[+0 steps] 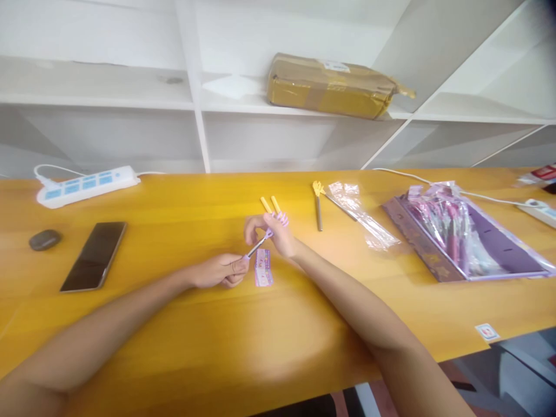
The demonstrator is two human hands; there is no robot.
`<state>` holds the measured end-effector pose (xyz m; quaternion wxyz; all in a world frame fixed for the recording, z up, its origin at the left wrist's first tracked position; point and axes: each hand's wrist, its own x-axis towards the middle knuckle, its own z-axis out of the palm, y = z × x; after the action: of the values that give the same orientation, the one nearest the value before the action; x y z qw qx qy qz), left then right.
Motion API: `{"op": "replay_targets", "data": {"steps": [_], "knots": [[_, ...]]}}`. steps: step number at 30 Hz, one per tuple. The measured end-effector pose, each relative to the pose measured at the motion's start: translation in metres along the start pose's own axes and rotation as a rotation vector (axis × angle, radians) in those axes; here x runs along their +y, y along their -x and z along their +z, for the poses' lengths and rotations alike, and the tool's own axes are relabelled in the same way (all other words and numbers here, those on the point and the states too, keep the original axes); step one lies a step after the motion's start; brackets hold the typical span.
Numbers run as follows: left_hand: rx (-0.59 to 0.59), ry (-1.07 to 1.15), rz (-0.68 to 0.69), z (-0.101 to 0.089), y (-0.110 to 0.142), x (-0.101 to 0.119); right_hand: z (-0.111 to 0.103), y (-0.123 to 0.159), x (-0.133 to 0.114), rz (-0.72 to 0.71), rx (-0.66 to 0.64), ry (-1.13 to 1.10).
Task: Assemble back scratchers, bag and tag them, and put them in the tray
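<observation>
Between my hands is a small purple back scratcher (258, 245) with a thin metal rod and a hand-shaped head. My left hand (225, 270) is closed around its lower end, so the handle is mostly hidden. At the head end, my right hand (278, 233) grips it with the purple fingers poking out past the hand. Two yellow sticks (270, 203) lie just beyond my right hand. Below the rod, a printed purple-and-white card (263, 268) rests on the table. To the right lies a yellow hand-shaped back scratcher (318, 202) with dark metal rods by it.
Clear plastic wrappers (365, 217) lie right of centre, beside a purple display box (443, 260) of wrapped items. On the left are a phone (93, 256), a dark case (45, 239) and a power strip (89, 185). A taped parcel (330, 87) sits on the shelf.
</observation>
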<state>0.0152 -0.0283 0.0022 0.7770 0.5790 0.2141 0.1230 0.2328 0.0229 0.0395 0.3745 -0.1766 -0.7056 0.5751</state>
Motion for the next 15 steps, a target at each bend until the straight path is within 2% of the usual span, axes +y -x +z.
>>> {"op": "replay_targets", "data": {"steps": [2, 6, 15], "knots": [[0.002, 0.001, 0.006, 0.001, 0.000, 0.001, 0.001, 0.000, -0.002, -0.008, 0.012, 0.014], [0.010, 0.019, 0.013, 0.002, -0.002, 0.006, -0.008, -0.001, -0.022, -0.048, 0.135, 0.076], [-0.069, -0.005, -0.017, 0.001, 0.003, 0.011, -0.069, 0.009, -0.096, -0.267, 0.400, 0.209]]}}
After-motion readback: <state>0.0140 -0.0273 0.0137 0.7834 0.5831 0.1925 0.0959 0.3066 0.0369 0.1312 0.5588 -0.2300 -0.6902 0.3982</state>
